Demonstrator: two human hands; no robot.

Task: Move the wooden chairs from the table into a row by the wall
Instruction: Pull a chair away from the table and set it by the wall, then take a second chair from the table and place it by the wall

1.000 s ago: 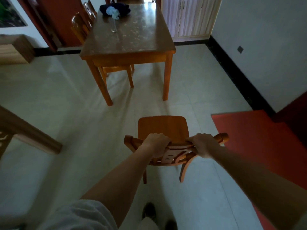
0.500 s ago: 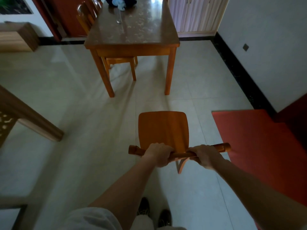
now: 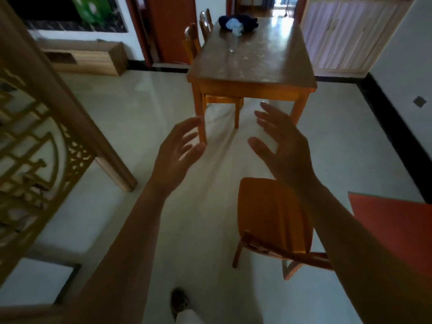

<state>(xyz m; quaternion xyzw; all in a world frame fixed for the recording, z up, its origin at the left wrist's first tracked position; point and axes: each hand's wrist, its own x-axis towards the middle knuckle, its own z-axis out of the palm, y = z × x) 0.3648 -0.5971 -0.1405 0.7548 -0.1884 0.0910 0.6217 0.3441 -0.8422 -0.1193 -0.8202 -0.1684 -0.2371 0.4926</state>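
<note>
A wooden chair (image 3: 271, 216) stands on the pale floor at the lower right, seat facing the table, its backrest partly hidden under my right forearm. My left hand (image 3: 177, 153) and my right hand (image 3: 282, 146) hover above the floor in front of it, fingers spread, holding nothing. The wooden table (image 3: 254, 66) stands ahead. Two more wooden chairs are at its left side: the nearer chair (image 3: 194, 45) is tucked under it, the further chair (image 3: 206, 22) stands behind.
A carved wooden screen (image 3: 46, 127) fills the left. A red mat (image 3: 395, 225) lies at the right by the white wall with its black skirting. A dark cloth bundle (image 3: 238, 22) and a glass lie on the table. A low cabinet (image 3: 93, 58) stands at the back left.
Both hands have let go of the chair's backrest and lifted forward, fingers apart. The chair now stands lower right in view; my head has turned left and up.
</note>
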